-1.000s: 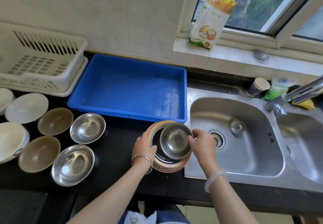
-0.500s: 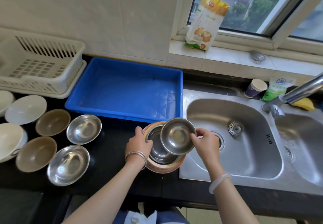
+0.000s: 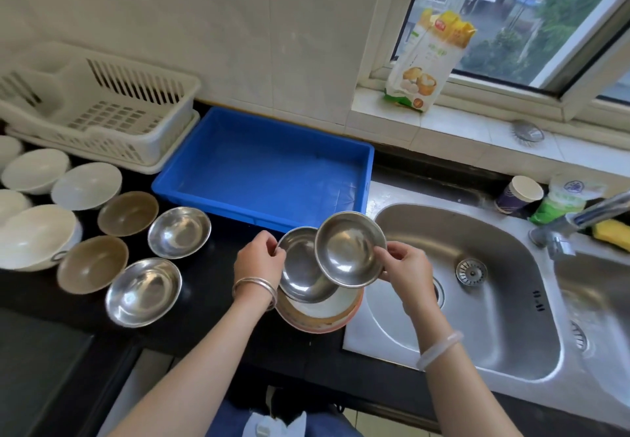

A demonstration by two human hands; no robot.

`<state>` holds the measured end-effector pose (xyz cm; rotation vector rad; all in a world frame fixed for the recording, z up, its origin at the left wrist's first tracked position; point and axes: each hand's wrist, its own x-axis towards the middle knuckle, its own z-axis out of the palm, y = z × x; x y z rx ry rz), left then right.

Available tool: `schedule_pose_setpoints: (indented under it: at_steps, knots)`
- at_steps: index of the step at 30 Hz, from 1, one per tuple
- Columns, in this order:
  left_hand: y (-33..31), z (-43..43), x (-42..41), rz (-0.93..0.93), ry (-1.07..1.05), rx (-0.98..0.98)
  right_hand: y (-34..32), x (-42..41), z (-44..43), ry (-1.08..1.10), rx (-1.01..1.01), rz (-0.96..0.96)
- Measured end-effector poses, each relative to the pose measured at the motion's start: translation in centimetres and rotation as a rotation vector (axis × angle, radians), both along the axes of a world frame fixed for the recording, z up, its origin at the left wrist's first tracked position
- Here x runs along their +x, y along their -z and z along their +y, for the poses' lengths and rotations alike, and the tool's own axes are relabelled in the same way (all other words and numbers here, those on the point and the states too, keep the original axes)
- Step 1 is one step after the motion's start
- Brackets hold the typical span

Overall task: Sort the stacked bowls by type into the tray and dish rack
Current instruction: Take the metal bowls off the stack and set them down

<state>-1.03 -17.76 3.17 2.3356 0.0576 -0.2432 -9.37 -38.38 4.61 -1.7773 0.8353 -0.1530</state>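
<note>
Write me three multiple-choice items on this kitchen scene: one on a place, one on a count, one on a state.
1. Where does the blue tray stand?
A) between the dish rack and the sink
B) inside the sink
C) on the windowsill

2. How many loose steel bowls lie on the counter beside the brown bowls?
A) five
B) two
C) none

3. What does the right hand do?
A) rests flat on the counter
B) hangs idle
C) pinches the upper steel bowl by its rim

1 A: dish rack on its left, sink on its right.
2 B: two lie there.
3 C: fingers pinch its rim; the left hand holds the lower steel bowl.
</note>
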Motion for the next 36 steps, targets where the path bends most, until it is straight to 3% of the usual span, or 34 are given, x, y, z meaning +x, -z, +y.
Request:
schedule_pose_setpoints:
  at_steps: [7, 12, 25, 36]
  knots:
    - [-1.3, 4.8, 0.7, 0.041, -0.152, -0.164, -2.6, 4.0, 2.0, -0.095, 0.104, -0.078]
    - [-0.4, 9.2, 0.1, 0.103, -0.257, -0.233, -1.8, 8.7, 5.5, -0.227, 0.089, -0.023]
    - [4.7, 15.3, -3.8, 0.307, -0.528, -0.252, 3.7, 16.0, 14.5, -0.55, -0.214, 0.293]
    - [6.5, 15.8, -4.2, 0.408, -0.609, -0.275, 6.4, 16.7, 16.0, -0.626, -0.343, 0.424]
